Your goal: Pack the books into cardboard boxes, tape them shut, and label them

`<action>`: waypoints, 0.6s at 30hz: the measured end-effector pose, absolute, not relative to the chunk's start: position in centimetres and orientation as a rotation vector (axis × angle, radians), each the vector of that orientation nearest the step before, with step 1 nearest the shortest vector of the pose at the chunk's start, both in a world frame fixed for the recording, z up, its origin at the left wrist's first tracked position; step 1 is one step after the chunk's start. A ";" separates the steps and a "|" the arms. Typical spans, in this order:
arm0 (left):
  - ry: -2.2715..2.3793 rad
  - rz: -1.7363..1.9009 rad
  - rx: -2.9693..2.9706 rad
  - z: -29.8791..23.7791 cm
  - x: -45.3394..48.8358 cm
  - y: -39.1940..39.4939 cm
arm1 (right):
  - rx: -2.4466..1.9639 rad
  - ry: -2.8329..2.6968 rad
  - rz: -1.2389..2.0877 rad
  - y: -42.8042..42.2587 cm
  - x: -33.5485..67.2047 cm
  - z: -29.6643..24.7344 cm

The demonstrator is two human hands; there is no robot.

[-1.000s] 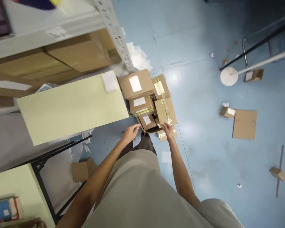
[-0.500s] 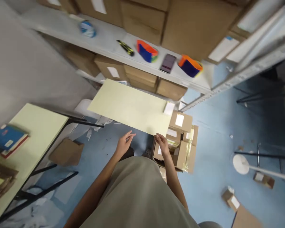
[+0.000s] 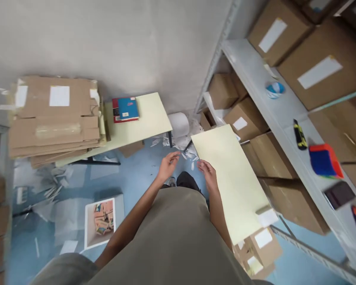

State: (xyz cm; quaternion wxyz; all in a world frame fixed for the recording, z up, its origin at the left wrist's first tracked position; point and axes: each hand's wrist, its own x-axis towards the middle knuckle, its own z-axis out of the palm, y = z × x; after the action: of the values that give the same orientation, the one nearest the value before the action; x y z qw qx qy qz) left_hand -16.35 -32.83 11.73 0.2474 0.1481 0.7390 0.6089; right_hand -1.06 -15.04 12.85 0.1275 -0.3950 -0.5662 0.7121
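My left hand [image 3: 167, 166] hovers over the floor in front of my body, fingers stretched forward, with nothing visible in it. My right hand [image 3: 208, 174] is beside the left edge of a pale yellow table [image 3: 234, 178], its fingers loosely bent and apart and no object showing in them. Whether it touches the table edge I cannot tell. Near that table's lower right corner lies a small white box [image 3: 267, 217]. A second pale table [image 3: 150, 114] ahead on the left bears blue and red books [image 3: 127, 109] and a stack of flattened cardboard boxes [image 3: 59, 114].
Grey shelving [image 3: 255, 79] on the right holds cartons, a tape roll [image 3: 275, 90], a yellow-black box cutter [image 3: 300, 135], an orange-blue band [image 3: 325, 160] and a phone [image 3: 339, 194]. Paper scraps [image 3: 185, 142] litter the floor by a white roll [image 3: 178, 124]. A white bin [image 3: 88, 225] stands left.
My view has swung left, bringing the book table, cardboard stack and white bin into sight. The shelving and nearer table now appear on the right. Both hands stay raised before me.
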 end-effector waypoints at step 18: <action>2.416 1.361 -0.500 7.6 -41.1 -38.9 | -0.607 -2.182 2.554 -12.5 -35.4 12.8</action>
State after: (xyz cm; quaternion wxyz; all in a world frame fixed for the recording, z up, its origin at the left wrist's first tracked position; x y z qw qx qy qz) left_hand -41.09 -38.86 7.62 0.1614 -0.1750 0.8462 0.4767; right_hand -35.40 -12.48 12.83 -0.1356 -0.1760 -0.6332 0.7414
